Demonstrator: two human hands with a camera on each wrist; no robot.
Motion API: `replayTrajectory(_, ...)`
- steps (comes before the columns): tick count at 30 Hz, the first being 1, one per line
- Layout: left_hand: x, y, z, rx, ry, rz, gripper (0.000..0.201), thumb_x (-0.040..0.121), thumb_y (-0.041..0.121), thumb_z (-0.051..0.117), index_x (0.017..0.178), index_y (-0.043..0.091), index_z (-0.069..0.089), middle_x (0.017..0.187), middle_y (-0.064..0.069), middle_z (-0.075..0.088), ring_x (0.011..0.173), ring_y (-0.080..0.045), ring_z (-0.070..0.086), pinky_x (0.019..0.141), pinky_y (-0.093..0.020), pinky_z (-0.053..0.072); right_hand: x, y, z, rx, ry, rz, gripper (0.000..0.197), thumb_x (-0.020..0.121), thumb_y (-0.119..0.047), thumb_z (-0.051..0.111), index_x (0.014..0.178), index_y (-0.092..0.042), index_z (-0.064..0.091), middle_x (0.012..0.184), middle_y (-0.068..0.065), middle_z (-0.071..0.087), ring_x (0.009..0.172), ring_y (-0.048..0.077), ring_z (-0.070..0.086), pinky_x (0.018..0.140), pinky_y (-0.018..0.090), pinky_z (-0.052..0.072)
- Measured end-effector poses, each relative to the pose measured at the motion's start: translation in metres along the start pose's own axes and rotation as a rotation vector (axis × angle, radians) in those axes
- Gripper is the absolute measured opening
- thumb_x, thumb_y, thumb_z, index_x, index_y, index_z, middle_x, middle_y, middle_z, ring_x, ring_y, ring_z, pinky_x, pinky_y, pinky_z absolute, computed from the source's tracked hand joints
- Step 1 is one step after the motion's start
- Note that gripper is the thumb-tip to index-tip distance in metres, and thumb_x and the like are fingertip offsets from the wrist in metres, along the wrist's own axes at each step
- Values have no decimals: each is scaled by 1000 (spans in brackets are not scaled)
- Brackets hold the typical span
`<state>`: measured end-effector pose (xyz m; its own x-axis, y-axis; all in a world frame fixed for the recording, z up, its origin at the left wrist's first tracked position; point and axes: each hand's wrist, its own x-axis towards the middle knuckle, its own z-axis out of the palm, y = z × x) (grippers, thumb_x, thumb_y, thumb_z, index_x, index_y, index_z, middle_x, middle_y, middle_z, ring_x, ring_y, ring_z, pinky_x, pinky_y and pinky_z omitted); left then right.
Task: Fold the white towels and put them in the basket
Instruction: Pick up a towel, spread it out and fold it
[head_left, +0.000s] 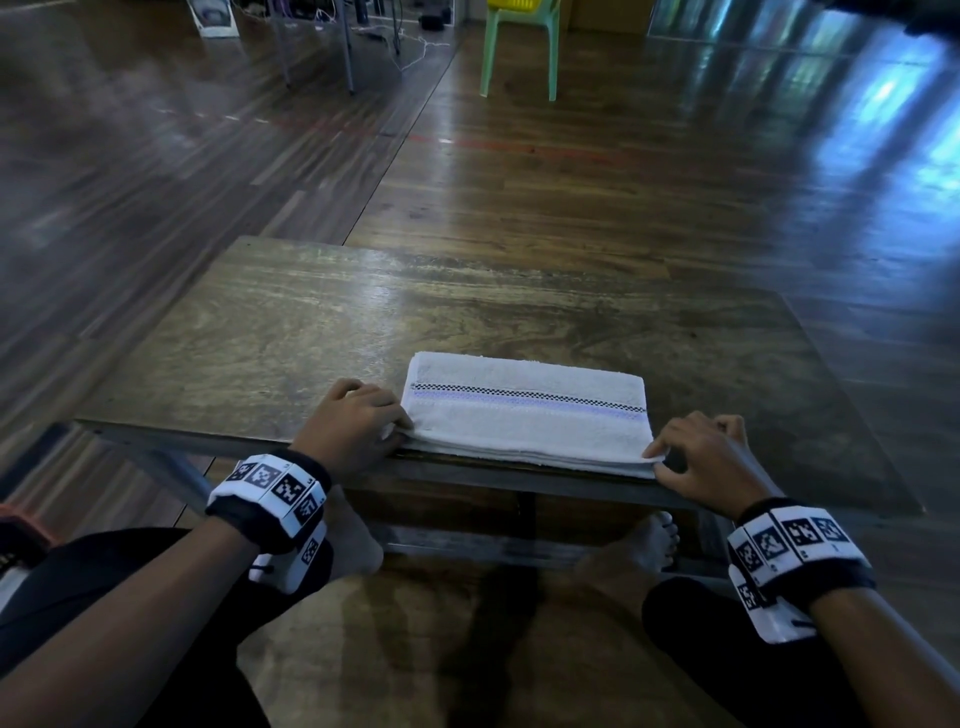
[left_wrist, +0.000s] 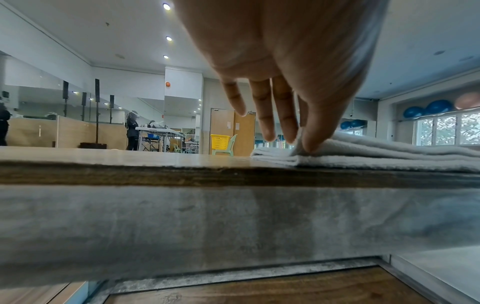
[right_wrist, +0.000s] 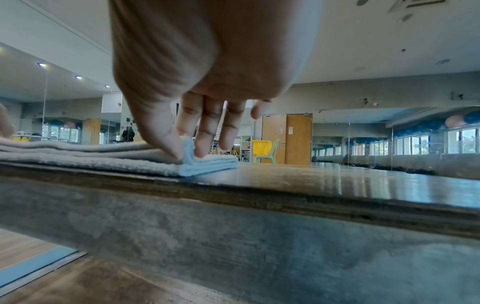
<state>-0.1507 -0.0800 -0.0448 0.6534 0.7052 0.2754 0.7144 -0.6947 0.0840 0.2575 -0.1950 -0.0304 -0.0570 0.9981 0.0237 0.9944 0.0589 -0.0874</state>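
Note:
A white towel (head_left: 527, 413) with a checkered and lilac stripe lies folded in several layers at the near edge of the wooden table (head_left: 311, 322). My left hand (head_left: 358, 426) pinches the towel's near left corner (left_wrist: 298, 152) between thumb and fingers. My right hand (head_left: 701, 457) pinches the near right corner (right_wrist: 188, 156), lifting the top layer a little. A yellow basket (left_wrist: 219, 142) stands on a green chair far across the room, also visible as the yellow basket (right_wrist: 261, 147) in the right wrist view.
The table's metal frame (left_wrist: 233, 226) runs under its near edge. My bare feet (head_left: 644, 545) rest on the floor beneath. A green chair (head_left: 519, 47) stands far ahead on the wooden floor. A person at a table (left_wrist: 132, 131) works in the background.

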Motion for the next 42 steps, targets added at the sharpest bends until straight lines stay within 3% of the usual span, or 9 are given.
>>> replayTrajectory(5,0,-2,3,-52,-143,-63,15,85,30,63,98,29,69,104,13,67,98,-11,62,85,-24,24,-1,1,1,39,-59,-14,20,78,-34,70,97,-33,64,94,-17,61,99,7,53,87,31,25)
replayTrajectory(11,-4,-4,1,-3,-199,46,38,69,49,68,101,28,62,106,11,63,98,-11,60,91,-28,29,-3,-3,1,59,-157,-31,35,73,-33,74,101,-32,54,95,-15,51,95,4,46,83,25,23)
replayTrajectory(16,-5,1,1,75,-246,189,33,57,29,79,80,28,55,79,11,64,72,-12,65,77,-25,29,-4,-5,4,32,-132,-61,22,80,-19,65,93,-31,52,96,-9,56,94,13,55,80,24,28)
replayTrajectory(20,-3,-7,-12,-198,-174,54,14,71,26,70,83,27,62,86,10,66,80,-12,63,78,-19,33,-8,6,-2,176,-68,-60,19,78,-23,68,89,-34,58,90,-16,56,91,9,52,82,32,38)
replayTrajectory(23,-1,-5,-35,-516,-82,-64,18,71,31,72,80,37,58,82,20,64,81,5,59,74,-9,39,-12,15,-13,404,53,-64,10,72,-37,61,81,-37,56,88,-19,58,87,6,49,82,33,41)
replayTrajectory(29,7,1,-72,-973,-167,-138,21,69,43,62,73,23,62,73,9,64,69,-2,59,64,-10,43,-14,8,-53,876,-14,25,17,73,-19,52,78,-32,62,90,-7,60,92,15,51,80,28,39)
replayTrajectory(33,18,-6,-57,-697,-285,-165,18,78,41,63,65,29,57,70,17,63,70,2,59,62,-7,41,13,9,-47,751,-184,128,16,90,-17,52,79,-22,63,93,8,61,93,22,55,84,39,42)
replayTrajectory(37,35,-22,-23,-164,-384,-3,26,80,58,36,76,36,49,70,16,54,63,-5,52,58,-21,35,41,9,-19,516,-262,211,9,89,-18,55,82,-20,60,90,4,65,90,22,60,80,36,45)
replayTrajectory(42,56,-34,-1,-100,-352,-50,43,80,59,26,90,26,51,83,10,53,74,-15,52,66,-29,32,66,13,-5,438,-237,281,7,87,-25,54,84,-31,58,92,-1,66,91,18,60,84,36,46)
